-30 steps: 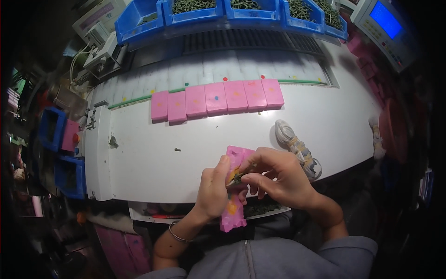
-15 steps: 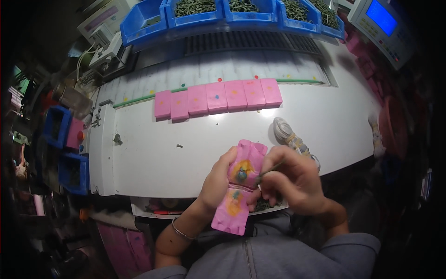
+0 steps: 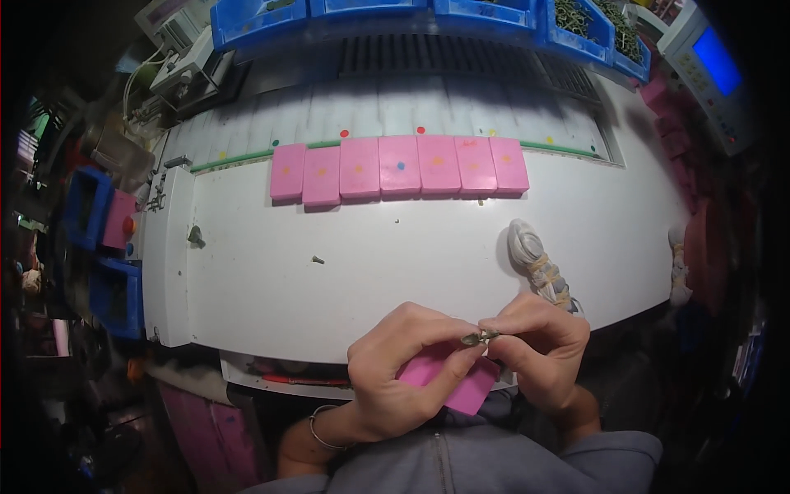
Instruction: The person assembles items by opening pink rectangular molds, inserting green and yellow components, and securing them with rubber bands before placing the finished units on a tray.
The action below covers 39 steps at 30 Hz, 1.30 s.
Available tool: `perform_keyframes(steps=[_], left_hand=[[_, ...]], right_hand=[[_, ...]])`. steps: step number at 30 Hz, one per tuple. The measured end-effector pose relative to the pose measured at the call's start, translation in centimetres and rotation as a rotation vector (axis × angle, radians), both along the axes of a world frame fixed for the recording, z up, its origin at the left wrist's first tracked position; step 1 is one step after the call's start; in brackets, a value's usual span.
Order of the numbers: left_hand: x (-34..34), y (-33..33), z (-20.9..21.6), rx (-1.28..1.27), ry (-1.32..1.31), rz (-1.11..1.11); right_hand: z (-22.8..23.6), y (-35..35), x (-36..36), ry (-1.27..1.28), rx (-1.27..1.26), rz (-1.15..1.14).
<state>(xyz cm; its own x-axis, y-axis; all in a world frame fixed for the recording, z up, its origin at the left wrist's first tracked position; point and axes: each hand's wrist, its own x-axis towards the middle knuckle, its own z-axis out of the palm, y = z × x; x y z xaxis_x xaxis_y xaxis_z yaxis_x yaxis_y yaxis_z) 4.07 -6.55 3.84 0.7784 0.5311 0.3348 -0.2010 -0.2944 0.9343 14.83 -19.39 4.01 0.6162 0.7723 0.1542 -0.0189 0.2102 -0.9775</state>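
- Both hands have been brought together since the earlier frame: a small green piece [image 3: 471,339], dark with a paler patch, is now gripped between them, and the pink block [image 3: 471,392], earlier seen spread open with its yellow-stained inner faces showing, has been turned so that only a plain pink part is seen.
- By the left hand [image 3: 401,362], the left end of the piece is pinched between the tips of thumb and forefinger, the other fingers being curled.
- By the right hand [image 3: 545,350], the right end is pinched in the same way, with its fingertips set just beside those of the left.
- The piece is thus held level across the narrow gap between the hands, raised in front of the person's body.
- The pink block is placed below the piece, under the left hand and partly covered by its thumb and fingers; how it is gripped cannot be told.
- Seven pink blocks [image 3: 401,165] are set side by side on the white table [image 3: 370,280], well apart from the hands, the second from the left being placed slightly nearer the person.
- A banded whitish bundle [image 3: 536,265] is laid on the table just beyond the right hand.
- Farther back, blue bins [image 3: 370,8] are lined up.
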Motion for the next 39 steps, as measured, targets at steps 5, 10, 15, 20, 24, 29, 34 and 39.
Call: perform_keyframes(steps=[5,10,15,20,24,29,34,39], left_hand=[[0.2,0.1,-0.5,-0.003,0.010,0.001],[0.8,0.2,-0.7,-0.037,-0.012,-0.038],[1.5,0.2,-0.8,-0.052,-0.002,-0.086],[2.0,0.0,-1.2,-0.192,0.039,-0.106],[2.1,-0.1,-1.7,-0.276,0.054,-0.189],[1.8,0.4,-1.7,-0.234,0.108,-0.162],[1.5,1.5,-1.7,-0.123,0.187,-0.060],[1.3,2.1,-1.9,-0.162,0.187,-0.026]], right_hand=[[0.3,0.0,0.2,-0.321,-0.075,-0.074],[0.3,-0.2,0.4,-0.463,-0.082,-0.140],[0.3,-0.6,0.8,-0.518,-0.104,-0.165],[0.2,-1.2,-0.2,-0.561,-0.250,-0.314],[-0.6,-0.9,0.1,-0.844,-0.189,-0.352],[0.3,-0.8,1.3,-0.433,-0.303,-0.046],[-1.6,-0.7,2.5,-0.261,-0.589,0.259],[1.3,2.3,2.8,-0.119,-0.544,0.198]])
